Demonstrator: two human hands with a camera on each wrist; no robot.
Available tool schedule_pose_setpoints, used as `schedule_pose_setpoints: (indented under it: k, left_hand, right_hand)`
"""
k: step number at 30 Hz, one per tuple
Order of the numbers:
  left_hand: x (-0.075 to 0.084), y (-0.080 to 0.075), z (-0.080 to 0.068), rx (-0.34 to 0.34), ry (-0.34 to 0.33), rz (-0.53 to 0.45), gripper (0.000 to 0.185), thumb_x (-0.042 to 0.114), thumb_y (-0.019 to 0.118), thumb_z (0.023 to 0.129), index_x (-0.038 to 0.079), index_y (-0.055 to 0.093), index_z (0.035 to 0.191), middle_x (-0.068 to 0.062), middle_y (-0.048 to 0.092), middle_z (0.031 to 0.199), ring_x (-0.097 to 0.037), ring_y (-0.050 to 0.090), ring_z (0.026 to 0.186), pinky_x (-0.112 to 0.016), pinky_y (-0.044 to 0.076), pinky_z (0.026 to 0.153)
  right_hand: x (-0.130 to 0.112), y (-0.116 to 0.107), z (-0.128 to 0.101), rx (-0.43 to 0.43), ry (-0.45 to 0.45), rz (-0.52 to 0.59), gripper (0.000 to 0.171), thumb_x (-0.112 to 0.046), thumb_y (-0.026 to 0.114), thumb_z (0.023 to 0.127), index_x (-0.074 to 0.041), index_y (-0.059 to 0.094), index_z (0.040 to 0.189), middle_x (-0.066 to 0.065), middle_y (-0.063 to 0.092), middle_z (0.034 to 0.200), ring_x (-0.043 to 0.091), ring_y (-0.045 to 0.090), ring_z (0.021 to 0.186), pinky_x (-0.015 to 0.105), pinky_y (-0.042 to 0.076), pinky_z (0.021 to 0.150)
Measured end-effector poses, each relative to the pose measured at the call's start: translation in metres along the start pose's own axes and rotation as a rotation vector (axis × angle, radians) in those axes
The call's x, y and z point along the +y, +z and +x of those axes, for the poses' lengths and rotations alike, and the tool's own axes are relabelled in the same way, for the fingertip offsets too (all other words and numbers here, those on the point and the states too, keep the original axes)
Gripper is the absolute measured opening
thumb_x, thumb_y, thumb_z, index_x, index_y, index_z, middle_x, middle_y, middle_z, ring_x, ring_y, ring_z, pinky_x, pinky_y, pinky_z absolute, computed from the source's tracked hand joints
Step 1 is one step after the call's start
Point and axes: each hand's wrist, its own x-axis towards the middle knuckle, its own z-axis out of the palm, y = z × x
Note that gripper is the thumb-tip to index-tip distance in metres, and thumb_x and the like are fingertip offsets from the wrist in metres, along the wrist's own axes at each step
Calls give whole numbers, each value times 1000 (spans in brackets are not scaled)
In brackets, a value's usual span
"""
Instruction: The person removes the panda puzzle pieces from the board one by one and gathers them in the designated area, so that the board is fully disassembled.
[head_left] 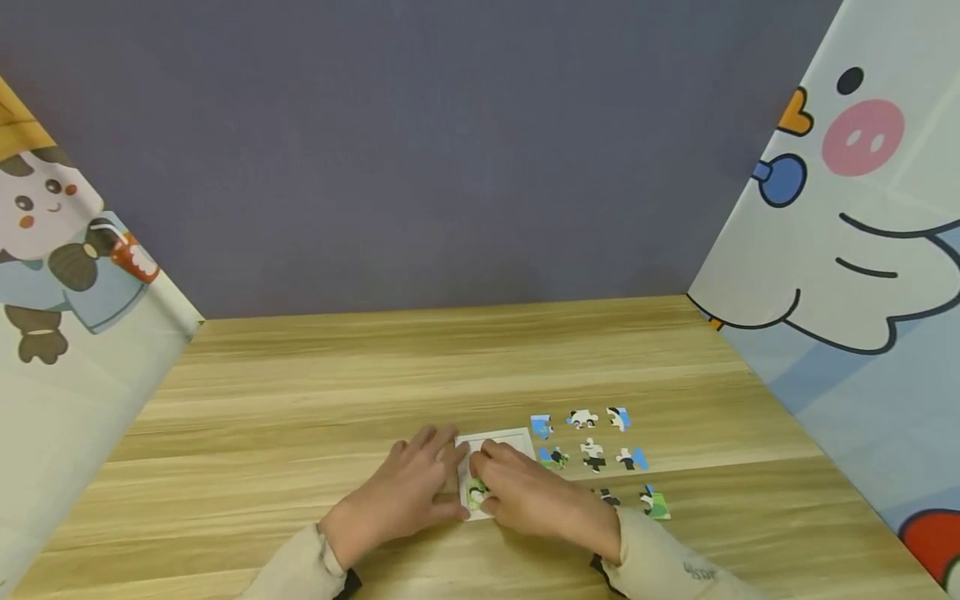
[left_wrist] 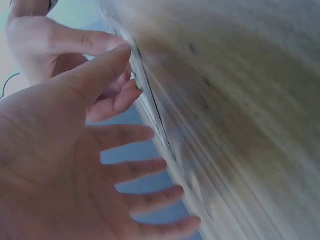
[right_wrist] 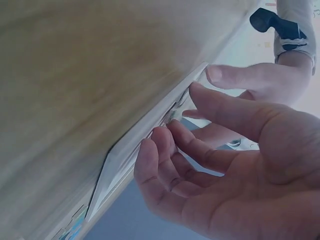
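Observation:
A white puzzle tray [head_left: 497, 435] lies on the table in the head view, with a green panda-print puzzle piece [head_left: 477, 495] in its lower left corner. My left hand [head_left: 408, 487] lies along the tray's left edge, fingers spread and fairly straight, thumb near the bottom corner. In the left wrist view its fingertips [left_wrist: 159, 164] meet the tray's rim. Over the tray, the curled fingers and thumb of my right hand [head_left: 528, 492] pinch at the green piece. The right wrist view shows those fingers bent against the tray [right_wrist: 125, 145]; the piece itself is mostly hidden.
Loose puzzle pieces lie in rows right of the tray, among them a blue corner piece [head_left: 541, 426], a panda-face piece [head_left: 582, 419] and a green-edged piece [head_left: 656, 503]. My right forearm partly covers the lowest row. A grey panel [head_left: 450, 167] stands behind the wooden table [head_left: 300, 375].

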Motion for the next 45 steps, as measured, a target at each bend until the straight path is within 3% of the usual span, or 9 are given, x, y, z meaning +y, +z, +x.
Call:
schedule_pose_setpoints:
  k: [5,14,18,24,32,39,45]
  left_hand:
    - [2,0,-3,-24,-54,-8,78,55,70,86,11,49,147,-24,37,151,-56,33,134,-78,36,91]
    - [4,4,-5,-35,-92,-31,91,63,68,83,9,42,151,-25,32,155,-57,28,138,-81,32,92]
    - [6,5,-5,-34,-103,-37,90,62,69,82,10,42,151,-26,31,155,-57,28,138,-82,31,92]
    - [6,7,-5,-21,-97,-40,90,61,69,81,10,43,151,-26,32,155,-58,29,137,-82,31,91]
    - [5,7,-5,-42,-104,-31,91,61,69,82,9,42,151,-27,31,155,-58,28,138,-82,31,90]
    - [4,8,-4,-47,-101,-40,91,61,69,82,7,43,150,-28,30,155,-58,27,138,-82,30,91]
    - [2,4,-6,-59,-93,-48,92,61,69,82,6,41,151,-27,28,157,-57,25,140,-82,29,93]
  right_hand:
    - [-1,0,0,9,7,-5,30,-14,77,86,-12,62,112,-6,54,103,10,54,95,24,50,76]
    - [-2,1,1,15,9,-19,30,-14,79,85,-14,60,108,-6,54,100,9,53,92,25,49,74]
    - [-1,0,1,20,-8,7,31,-8,76,85,-12,62,112,-3,59,98,7,54,83,22,48,67]
    - [7,-3,2,43,-96,106,25,4,70,87,-8,63,107,-5,63,82,2,52,65,17,46,56]
    - [15,-7,2,50,-178,207,21,4,63,93,-12,57,104,-11,47,57,-1,37,46,16,32,46]
    - [34,-31,-20,94,-73,313,17,1,63,95,-10,59,107,-5,66,75,2,52,53,21,48,54]
    - [53,-39,-44,144,-48,341,16,2,61,95,-10,59,106,-5,69,81,6,58,59,24,50,59]
